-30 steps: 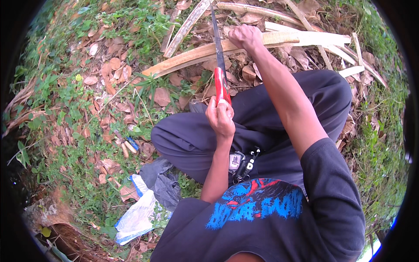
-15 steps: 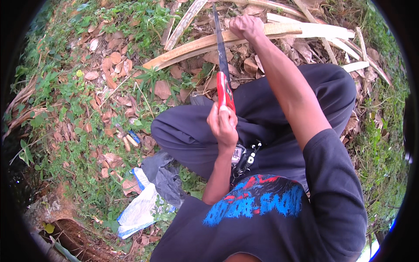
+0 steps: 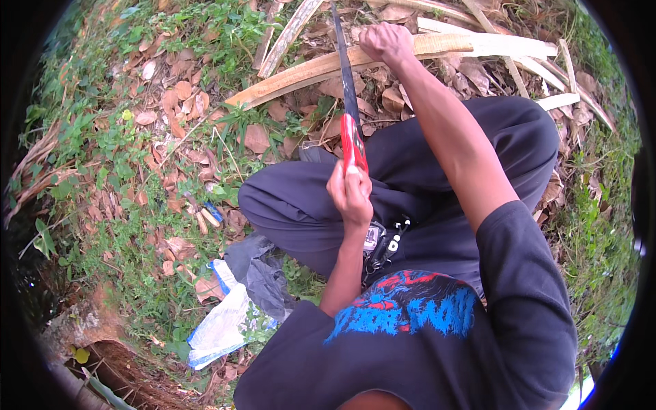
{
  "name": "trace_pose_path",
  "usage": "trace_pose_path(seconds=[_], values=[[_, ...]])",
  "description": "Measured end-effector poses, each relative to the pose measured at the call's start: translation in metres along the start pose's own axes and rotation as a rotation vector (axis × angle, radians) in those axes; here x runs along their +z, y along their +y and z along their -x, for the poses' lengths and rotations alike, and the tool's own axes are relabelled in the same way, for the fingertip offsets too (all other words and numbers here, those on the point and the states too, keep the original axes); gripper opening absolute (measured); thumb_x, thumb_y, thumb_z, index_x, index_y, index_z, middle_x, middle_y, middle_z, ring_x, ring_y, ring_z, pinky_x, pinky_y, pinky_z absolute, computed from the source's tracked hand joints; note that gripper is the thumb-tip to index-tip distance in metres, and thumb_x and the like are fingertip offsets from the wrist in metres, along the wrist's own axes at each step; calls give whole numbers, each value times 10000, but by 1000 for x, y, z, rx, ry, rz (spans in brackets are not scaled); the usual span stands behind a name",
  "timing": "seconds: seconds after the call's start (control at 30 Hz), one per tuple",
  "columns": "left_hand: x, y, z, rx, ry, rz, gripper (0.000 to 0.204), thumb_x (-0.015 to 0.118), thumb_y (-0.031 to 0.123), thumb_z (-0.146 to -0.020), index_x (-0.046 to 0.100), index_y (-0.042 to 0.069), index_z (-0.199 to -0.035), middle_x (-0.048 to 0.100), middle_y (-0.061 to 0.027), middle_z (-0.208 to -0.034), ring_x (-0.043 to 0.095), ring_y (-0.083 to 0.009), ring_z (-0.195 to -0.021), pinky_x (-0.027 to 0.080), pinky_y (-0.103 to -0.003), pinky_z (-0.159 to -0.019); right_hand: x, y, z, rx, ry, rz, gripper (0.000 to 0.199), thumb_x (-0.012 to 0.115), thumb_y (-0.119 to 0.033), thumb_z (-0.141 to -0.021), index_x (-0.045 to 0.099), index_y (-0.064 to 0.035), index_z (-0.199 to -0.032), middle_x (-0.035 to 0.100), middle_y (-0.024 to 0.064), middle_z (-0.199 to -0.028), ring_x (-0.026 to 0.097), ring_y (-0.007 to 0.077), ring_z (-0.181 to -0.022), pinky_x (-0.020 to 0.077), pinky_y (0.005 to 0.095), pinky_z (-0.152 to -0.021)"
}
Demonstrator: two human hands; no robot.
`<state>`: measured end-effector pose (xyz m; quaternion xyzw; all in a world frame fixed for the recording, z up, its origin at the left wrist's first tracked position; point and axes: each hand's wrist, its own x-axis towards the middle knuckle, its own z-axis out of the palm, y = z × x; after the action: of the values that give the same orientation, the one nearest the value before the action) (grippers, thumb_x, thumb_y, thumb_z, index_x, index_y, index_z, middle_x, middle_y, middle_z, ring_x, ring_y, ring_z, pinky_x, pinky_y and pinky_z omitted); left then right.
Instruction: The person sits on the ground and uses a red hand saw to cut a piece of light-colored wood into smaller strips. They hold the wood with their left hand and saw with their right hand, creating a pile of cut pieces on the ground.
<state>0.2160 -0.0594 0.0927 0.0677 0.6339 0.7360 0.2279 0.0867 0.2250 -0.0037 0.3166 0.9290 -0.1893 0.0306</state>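
My left hand (image 3: 351,195) is closed around the red handle (image 3: 354,145) of a handsaw, its thumb lying along the top. The saw's long dark blade (image 3: 345,65) points away from me and crosses a pale, curved strip of wood (image 3: 301,76), left of my right hand. My right hand (image 3: 387,45) is clenched on that strip, its arm stretched out over my bent leg. Where the teeth meet the wood is too small to make out. The strip lies across the ground beyond my crossed legs (image 3: 294,195).
More wood strips (image 3: 512,46) lie crossed at the far right, and another piece (image 3: 290,37) is at the far left. Left of my knee are a small blue-and-tan item (image 3: 212,213), a grey plastic bag (image 3: 260,270) and a white-and-blue sack (image 3: 222,328). Dry leaves and grass cover the ground.
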Motion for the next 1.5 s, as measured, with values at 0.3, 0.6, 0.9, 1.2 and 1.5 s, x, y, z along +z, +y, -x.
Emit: trace_pose_path(seconds=[0.3, 0.6, 0.9, 1.2, 1.5], values=[[32, -5, -58, -33, 115, -38, 223, 466, 170, -992, 472, 67, -794, 389, 51, -596, 367, -28, -476, 280, -220, -426, 23, 13, -4, -130, 263, 65, 464, 312, -322, -954, 656, -99, -737, 688, 133, -712, 675, 257, -653, 552, 417, -652], [-2, 6, -43, 66, 49, -58, 211, 503, 135, -964, 444, 61, -776, 405, 44, -586, 328, -31, -473, 239, -232, -429, 22, -7, -4, -121, 198, 55, 207, 542, -277, -858, 708, -174, -792, 735, 54, -795, 710, 215, -743, 555, 396, -629], [-12, 20, -4, -49, -33, 3, 194, 385, 84, -940, 394, 53, -749, 348, -13, -542, 266, -82, -425, 259, -246, -413, -4, -12, 10, -101, 70, 62, 479, 325, -356, -986, 673, -96, -784, 712, 155, -769, 707, 278, -704, 564, 424, -628], [-5, 25, -11, 7, 31, 167, 209, 413, 72, -924, 370, 62, -719, 368, 10, -547, 281, -38, -450, 239, -204, -421, -11, 8, 40, -278, 209, -33, 576, 518, -573, -919, 665, -39, -1077, 621, 165, -1158, 595, 272, -1077, 475, 448, -877], [-7, 38, -32, 117, -26, 181, 163, 421, 79, -897, 394, 65, -737, 353, 5, -553, 292, -61, -438, 260, -221, -418, -3, 12, 9, -572, 371, -24, 440, 775, -359, -789, 654, 28, -958, 581, 102, -1195, 542, 273, -1159, 465, 382, -970]])
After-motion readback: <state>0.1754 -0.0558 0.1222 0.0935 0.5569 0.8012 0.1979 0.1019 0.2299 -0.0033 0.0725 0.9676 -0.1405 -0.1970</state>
